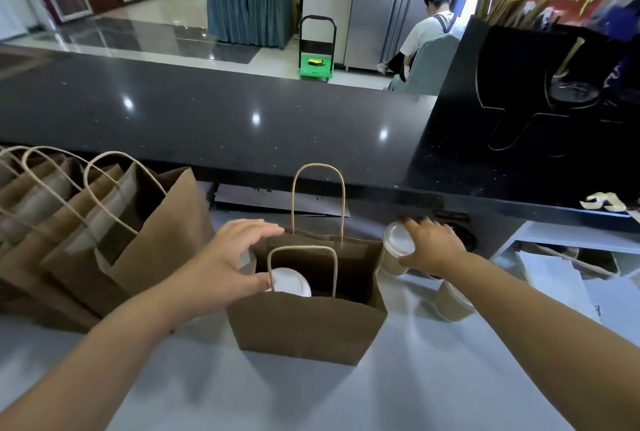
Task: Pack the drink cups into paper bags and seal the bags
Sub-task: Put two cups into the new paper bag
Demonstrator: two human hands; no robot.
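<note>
Gripping the white-lidded tan paper cup (394, 252), right hand (433, 247) fingers curl round it; left hand (225, 257) fingers splay against the brown paper bag (304, 330). Slip there, and its mouth could sag, snagging the cup.

A person (431, 29) is sitting on a chair (437, 62) beyond the black counter (207, 112), a green trolley (314, 72) is standing nearby, and sticks (502, 1) are jutting from a black organiser (502, 108).

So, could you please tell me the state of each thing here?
Middle paper bag: upright, mouth open, unsealed.
Lidded cup inside: upright, at the bag's left.
Second lidded cup: outside the bag, gripped by right hand.
Third cup: outside, unpacked.
Left hand: open, touching the bag's rim.
Left bags: leaning, unsealed.
</note>
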